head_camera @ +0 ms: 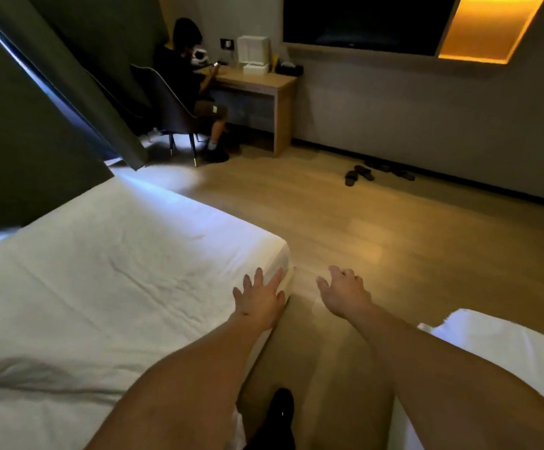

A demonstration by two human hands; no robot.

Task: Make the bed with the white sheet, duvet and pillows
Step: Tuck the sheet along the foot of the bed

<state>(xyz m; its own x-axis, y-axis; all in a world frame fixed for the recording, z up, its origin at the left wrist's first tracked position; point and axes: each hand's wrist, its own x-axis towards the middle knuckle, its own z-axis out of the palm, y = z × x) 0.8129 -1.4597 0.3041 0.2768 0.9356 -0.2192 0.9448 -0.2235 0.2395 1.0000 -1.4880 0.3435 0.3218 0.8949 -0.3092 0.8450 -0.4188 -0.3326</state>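
While I am standing in the gap between two beds, I am laying my left hand (259, 303) flat, fingers spread wide, on the near corner of the white sheet (118, 280) to smooth it and hold it taut at the mattress edge. My right hand (345, 295) is hovering just beside that corner, fingers loosely parted and holding nothing, probably placed to tuck the overhang. The sheet is already covering the bed (283, 254), with shallow creases remaining. White bedding (497, 345), perhaps the duvet, is lying on the bed at my right. No pillows are showing.
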